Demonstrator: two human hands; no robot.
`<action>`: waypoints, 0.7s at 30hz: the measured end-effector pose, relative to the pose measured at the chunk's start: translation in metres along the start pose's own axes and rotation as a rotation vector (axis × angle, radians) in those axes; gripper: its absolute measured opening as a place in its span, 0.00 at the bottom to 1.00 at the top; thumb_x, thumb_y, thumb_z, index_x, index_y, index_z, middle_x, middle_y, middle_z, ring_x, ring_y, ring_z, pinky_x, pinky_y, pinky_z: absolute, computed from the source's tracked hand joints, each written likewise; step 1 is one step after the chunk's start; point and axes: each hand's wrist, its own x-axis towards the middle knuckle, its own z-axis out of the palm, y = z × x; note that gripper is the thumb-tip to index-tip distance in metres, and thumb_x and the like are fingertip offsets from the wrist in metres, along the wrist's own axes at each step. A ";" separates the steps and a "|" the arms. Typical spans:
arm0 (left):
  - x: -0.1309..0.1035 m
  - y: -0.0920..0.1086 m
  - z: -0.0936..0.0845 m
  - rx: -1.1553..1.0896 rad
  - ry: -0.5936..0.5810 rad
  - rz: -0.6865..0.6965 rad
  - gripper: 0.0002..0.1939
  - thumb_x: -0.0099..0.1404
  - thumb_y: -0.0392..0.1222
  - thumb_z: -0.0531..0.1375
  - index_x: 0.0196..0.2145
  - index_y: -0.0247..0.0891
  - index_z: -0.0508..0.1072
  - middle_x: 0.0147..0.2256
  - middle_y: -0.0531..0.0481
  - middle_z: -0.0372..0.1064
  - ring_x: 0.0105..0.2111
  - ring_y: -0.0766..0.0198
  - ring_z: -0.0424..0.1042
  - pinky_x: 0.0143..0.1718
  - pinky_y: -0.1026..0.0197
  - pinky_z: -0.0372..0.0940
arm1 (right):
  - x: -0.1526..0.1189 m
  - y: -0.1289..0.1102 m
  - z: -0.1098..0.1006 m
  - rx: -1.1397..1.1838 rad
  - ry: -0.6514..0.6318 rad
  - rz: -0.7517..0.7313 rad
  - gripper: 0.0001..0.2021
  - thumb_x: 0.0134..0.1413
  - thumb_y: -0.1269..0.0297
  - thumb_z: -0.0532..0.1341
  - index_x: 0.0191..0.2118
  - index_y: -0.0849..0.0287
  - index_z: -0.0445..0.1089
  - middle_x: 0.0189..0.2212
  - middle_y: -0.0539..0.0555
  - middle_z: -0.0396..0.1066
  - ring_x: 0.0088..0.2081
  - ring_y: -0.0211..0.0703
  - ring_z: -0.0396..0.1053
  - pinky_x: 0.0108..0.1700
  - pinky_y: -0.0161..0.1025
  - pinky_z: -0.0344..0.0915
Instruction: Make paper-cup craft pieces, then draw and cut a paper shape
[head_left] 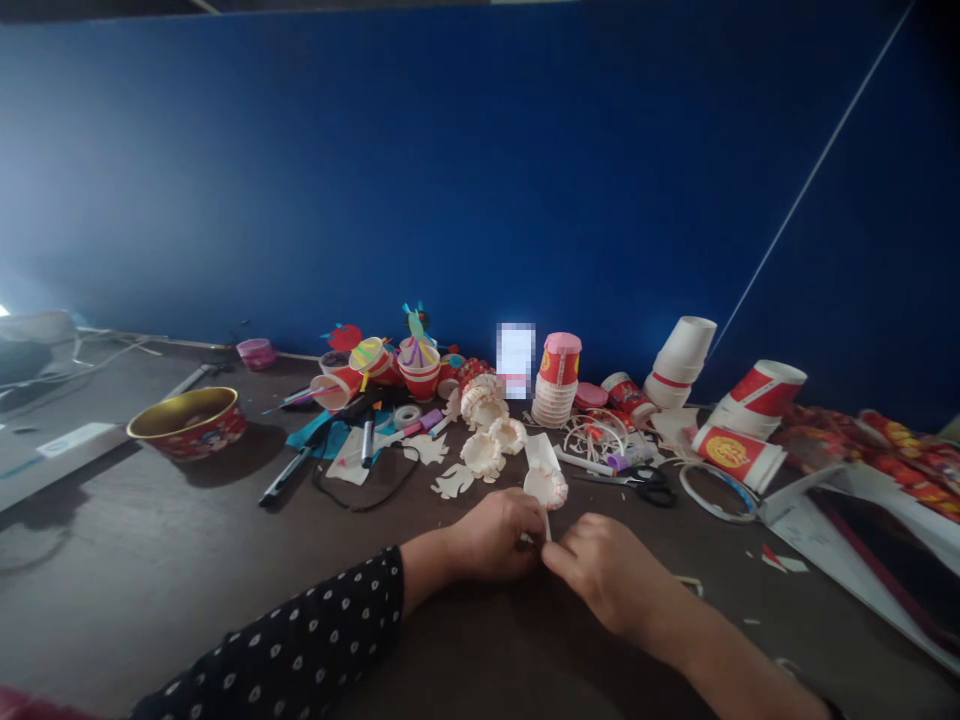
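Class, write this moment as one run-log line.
left hand: fingers curled at cut white paper | right hand: thumb by left fingertips | beyond: black-handled scissors, paper-cup stack | far left: red bowl

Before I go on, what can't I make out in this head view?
All in the head view:
- Fingertip grip on the white piece: hidden by the left hand and right hand.
- Bright upright object: pixelated.
- Contents of the gold-rimmed bowl: shadowed, partly behind its wall.
- Red thing at bottom left: cut off by the edge.
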 end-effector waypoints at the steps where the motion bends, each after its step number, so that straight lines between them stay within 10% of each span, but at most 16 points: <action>1: 0.000 0.000 0.000 -0.005 0.003 -0.003 0.05 0.49 0.27 0.59 0.23 0.34 0.69 0.28 0.49 0.72 0.30 0.65 0.69 0.36 0.64 0.62 | 0.000 0.000 0.000 -0.006 0.003 -0.007 0.07 0.53 0.74 0.53 0.32 0.61 0.68 0.24 0.54 0.72 0.25 0.40 0.65 0.30 0.40 0.51; 21: 0.002 0.001 0.004 0.067 -0.012 0.018 0.04 0.56 0.36 0.60 0.24 0.36 0.69 0.29 0.48 0.72 0.31 0.63 0.69 0.36 0.64 0.61 | -0.003 0.005 0.010 0.071 0.062 0.076 0.07 0.54 0.74 0.53 0.33 0.59 0.68 0.26 0.51 0.72 0.27 0.40 0.66 0.31 0.39 0.52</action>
